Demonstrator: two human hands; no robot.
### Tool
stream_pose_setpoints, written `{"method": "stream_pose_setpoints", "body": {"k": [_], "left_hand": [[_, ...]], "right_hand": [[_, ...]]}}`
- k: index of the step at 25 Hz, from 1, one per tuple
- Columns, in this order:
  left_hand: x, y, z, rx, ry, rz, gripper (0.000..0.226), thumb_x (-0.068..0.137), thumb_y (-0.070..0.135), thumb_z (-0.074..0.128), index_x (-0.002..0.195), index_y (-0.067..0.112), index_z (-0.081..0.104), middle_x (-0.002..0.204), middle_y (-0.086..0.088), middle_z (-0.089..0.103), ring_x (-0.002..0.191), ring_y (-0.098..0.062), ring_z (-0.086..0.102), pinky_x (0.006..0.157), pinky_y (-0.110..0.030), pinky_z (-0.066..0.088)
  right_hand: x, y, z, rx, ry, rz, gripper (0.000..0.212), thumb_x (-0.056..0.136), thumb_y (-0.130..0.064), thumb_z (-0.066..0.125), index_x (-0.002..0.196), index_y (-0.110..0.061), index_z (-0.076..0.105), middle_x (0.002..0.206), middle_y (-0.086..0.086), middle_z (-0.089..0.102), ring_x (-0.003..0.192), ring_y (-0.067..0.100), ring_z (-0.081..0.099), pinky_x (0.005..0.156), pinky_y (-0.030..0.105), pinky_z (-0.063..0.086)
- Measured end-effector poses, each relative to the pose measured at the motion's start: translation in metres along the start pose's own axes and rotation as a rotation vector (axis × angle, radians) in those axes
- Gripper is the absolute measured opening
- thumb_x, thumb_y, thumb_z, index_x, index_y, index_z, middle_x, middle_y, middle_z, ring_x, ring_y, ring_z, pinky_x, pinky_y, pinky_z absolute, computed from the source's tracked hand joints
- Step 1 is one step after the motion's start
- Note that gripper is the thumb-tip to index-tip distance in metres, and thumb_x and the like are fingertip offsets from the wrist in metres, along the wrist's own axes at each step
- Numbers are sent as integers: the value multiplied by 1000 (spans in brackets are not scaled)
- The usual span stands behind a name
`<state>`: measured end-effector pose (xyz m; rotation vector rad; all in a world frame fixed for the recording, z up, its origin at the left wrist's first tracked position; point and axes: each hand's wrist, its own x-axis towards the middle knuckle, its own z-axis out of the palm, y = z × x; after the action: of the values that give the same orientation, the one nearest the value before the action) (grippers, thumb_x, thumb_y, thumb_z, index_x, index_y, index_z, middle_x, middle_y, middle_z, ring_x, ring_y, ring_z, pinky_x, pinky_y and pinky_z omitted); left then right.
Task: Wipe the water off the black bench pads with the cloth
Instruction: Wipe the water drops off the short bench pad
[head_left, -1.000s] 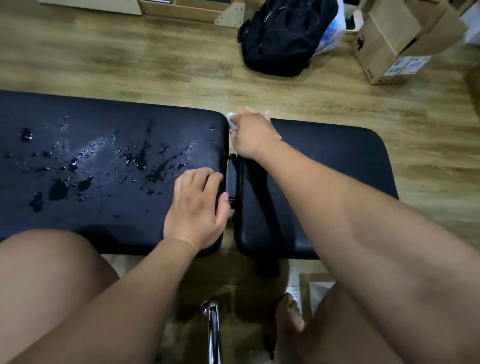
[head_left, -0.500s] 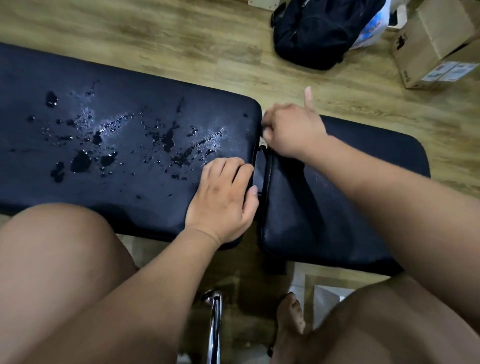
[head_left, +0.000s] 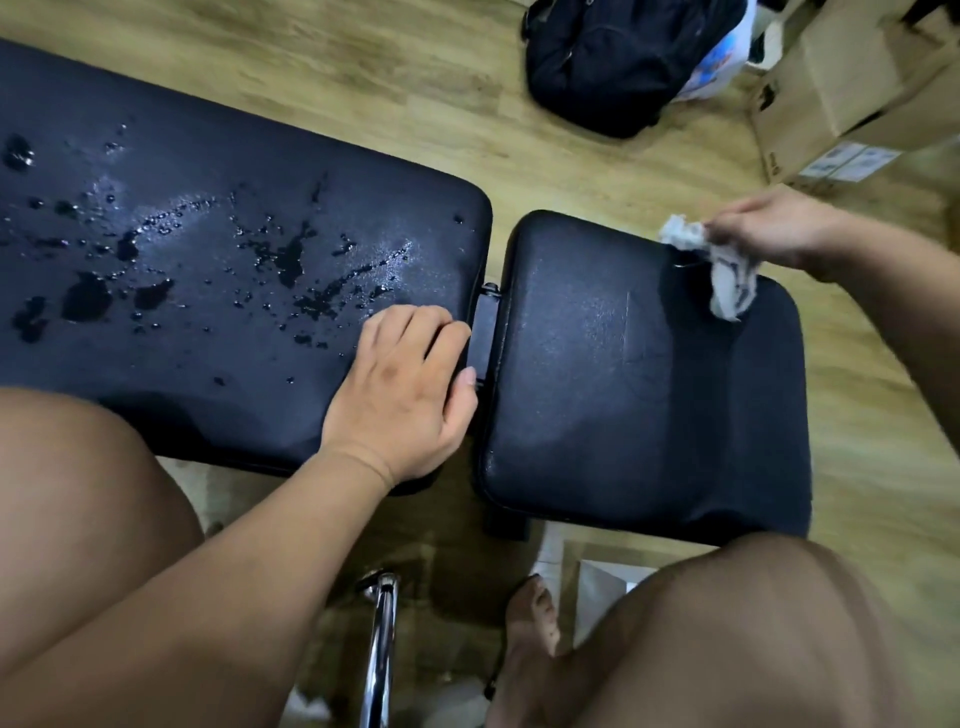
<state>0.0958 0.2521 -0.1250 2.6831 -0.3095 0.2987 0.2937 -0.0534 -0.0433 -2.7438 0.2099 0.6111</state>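
The right hand (head_left: 769, 228) pinches the crumpled white cloth (head_left: 724, 273) over the far right corner of the seat pad (head_left: 623, 405); its tail dangles toward the near edge, long axis running far to near; the left hand (head_left: 400, 389) lies flat, holding nothing, on the end of the long back pad (head_left: 208, 171). I'd say the seat pad looks done; 1 pad is left, so the cloth must cross the gap to the water (head_left: 291, 260) puddled there.

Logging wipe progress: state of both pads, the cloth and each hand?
long pad: wet, drops and puddles all over.
short pad: no puddles, faint sheen.
cloth: crumpled, hanging from the right hand over the short pad.
right hand: pinches the cloth.
left hand: rests on the long pad's end, holds nothing.
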Motion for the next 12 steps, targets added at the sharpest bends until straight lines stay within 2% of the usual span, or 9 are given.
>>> {"method": "stream_pose_setpoints", "body": {"k": [2, 5, 8, 9, 10, 12], "left_hand": [[0, -1, 1, -4, 6, 2, 32, 86, 27, 49, 106, 5, 60, 106, -13, 58, 99, -36, 51, 98, -45, 36], [-1, -2, 1, -7, 22, 8, 31, 86, 27, 49, 105, 6, 60, 105, -13, 57, 99, -36, 51, 96, -46, 37], [-1, 0, 0, 2, 7, 12, 31, 85, 28, 48, 104, 6, 60, 106, -13, 57, 100, -34, 49, 95, -45, 36], [0, 0, 1, 4, 2, 11, 30, 85, 28, 48, 103, 6, 60, 106, -12, 57, 100, -34, 49, 95, -45, 36], [1, 0, 1, 3, 2, 10, 30, 86, 27, 49, 103, 6, 60, 106, -12, 57, 101, -34, 49, 95, -46, 37], [-1, -2, 2, -1, 6, 8, 30, 86, 27, 49, 102, 5, 60, 106, -12, 57, 101, -34, 48, 95, -46, 37]], "right_hand": [[-8, 2, 2, 48, -12, 29, 24, 89, -16, 55, 105, -6, 69, 101, 10, 68, 83, 15, 54, 83, 31, 47], [-8, -41, 30, 79, -56, -71, 27, 90, -25, 55, 113, -17, 67, 109, 5, 67, 90, 16, 55, 78, 27, 43], [-6, -104, 68, -62, -41, -299, 46, 89, -37, 54, 134, -26, 52, 135, 5, 57, 123, 23, 51, 98, 27, 38], [-4, -114, 75, -123, -12, -342, 49, 89, -40, 53, 136, -26, 50, 138, 5, 54, 127, 24, 48, 100, 27, 37], [-3, -114, 79, -146, 22, -371, 45, 89, -41, 53, 132, -25, 53, 133, 5, 58, 123, 25, 50, 95, 27, 39], [-5, -81, 76, -98, 41, -368, 36, 90, -46, 51, 115, -23, 62, 107, 3, 64, 105, 23, 57, 79, 28, 39]]}}
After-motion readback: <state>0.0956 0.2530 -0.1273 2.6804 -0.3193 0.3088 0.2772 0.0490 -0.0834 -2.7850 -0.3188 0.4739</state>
